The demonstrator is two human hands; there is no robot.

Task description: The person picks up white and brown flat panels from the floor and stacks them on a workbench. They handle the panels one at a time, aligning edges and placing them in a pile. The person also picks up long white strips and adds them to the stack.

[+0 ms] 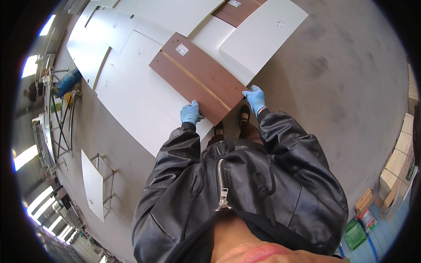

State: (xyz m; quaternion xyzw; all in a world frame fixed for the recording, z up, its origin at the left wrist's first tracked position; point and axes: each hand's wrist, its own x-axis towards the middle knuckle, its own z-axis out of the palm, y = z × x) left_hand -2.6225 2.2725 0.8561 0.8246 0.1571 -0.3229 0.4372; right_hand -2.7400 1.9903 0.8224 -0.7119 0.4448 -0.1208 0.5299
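A long reddish-brown wooden panel [206,70] lies over white boards in front of me. A pale tan strip runs along its length, and a white label sits near its far end. My left hand [190,113], in a light blue glove, is closed on the panel's left edge near the close end. At the close right corner, my right hand [255,99] in a matching glove grips the panel with its fingers at the edge. Parts of the fingers on both hands are hidden.
Large white boards [127,83] spread out beneath the panel, and another white board [263,35] lies at the right. Farther off is a second brown panel [237,14]. A white sheet leans on a metal frame [115,171] at the left. Timber [397,158] is stacked at the right.
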